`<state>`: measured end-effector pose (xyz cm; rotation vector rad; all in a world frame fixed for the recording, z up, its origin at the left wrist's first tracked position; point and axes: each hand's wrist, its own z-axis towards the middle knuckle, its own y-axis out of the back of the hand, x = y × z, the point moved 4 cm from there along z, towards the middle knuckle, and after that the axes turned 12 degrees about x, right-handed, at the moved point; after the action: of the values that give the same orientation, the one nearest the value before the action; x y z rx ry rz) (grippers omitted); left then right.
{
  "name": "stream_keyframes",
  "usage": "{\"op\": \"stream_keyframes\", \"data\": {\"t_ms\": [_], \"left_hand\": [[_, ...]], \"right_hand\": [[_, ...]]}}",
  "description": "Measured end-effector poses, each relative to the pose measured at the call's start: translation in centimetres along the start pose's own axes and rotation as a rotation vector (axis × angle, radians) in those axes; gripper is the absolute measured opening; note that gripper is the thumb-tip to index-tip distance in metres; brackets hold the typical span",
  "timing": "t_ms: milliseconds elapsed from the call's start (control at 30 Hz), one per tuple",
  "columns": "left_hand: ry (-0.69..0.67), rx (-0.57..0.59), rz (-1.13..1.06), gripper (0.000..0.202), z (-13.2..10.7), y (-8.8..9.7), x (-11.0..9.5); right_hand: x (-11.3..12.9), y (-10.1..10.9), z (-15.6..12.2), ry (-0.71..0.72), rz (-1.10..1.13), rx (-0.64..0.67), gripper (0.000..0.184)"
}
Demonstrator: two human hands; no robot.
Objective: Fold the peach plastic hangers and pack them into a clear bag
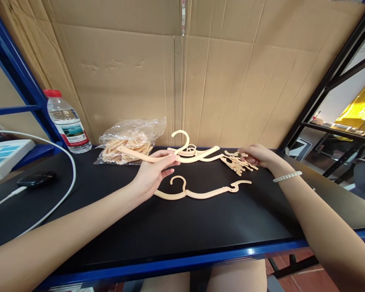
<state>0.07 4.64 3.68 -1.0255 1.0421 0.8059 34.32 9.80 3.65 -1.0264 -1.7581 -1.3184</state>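
My left hand point(153, 174) is closed round the middle of a beige plastic clothes hanger point(207, 153), its hook pointing up. My right hand point(257, 155) reaches to a heap of small beige plastic pieces point(237, 165), fingers pinched on one small piece point(242, 154). Nearer to me on the table lies another hanger point(207, 195), with a small curved part point(241, 184) at its right end; its left end is partly hidden by my left hand. Behind the held hanger are further beige hangers point(211, 158), partly covered.
A clear plastic bag point(130, 138) of beige parts rests against the cardboard wall point(225, 93). To its left stands a water bottle point(69, 123) with a red cap. A white cable point(74, 174), a black device point(41, 179) and a white power strip point(12, 156) occupy the left side of the black table point(182, 231).
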Motion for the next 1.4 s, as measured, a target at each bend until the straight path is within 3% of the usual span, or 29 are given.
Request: {"op": "stream_keyframes", "data": {"t_ms": [200, 467, 667, 967, 1167, 1400], "left_hand": [[-0.025, 0.074, 0.008, 0.017, 0.2, -0.1, -0.5], [-0.083, 0.109, 0.077, 0.019, 1.1, 1.0, -0.4], [-0.093, 0.142, 0.144, 0.021, 1.5, 1.5, -0.1], [-0.141, 0.195, 0.289, 0.026, 1.9, 2.2, 0.5], [-0.192, 0.211, 0.484, 0.023, 1.8, 2.2, 0.3], [-0.216, 0.235, 0.610, 0.022, 1.3, 1.5, -0.5]], "right_hand": [[1.7, -1.8, -0.9, 0.242, 0.253, 0.129, 0.022], [3.2, -6.0, -2.2, 0.428, 0.391, 0.343, 0.018], [3.5, -7.9, -2.8, 0.469, 0.474, 0.328, 0.021], [3.1, -8.3, -2.4, 0.455, 0.413, 0.334, 0.029], [2.9, -8.9, -2.7, 0.305, 0.501, 0.560, 0.023], [2.7, -9.0, -2.7, 0.259, 0.525, 0.560, 0.014]]}}
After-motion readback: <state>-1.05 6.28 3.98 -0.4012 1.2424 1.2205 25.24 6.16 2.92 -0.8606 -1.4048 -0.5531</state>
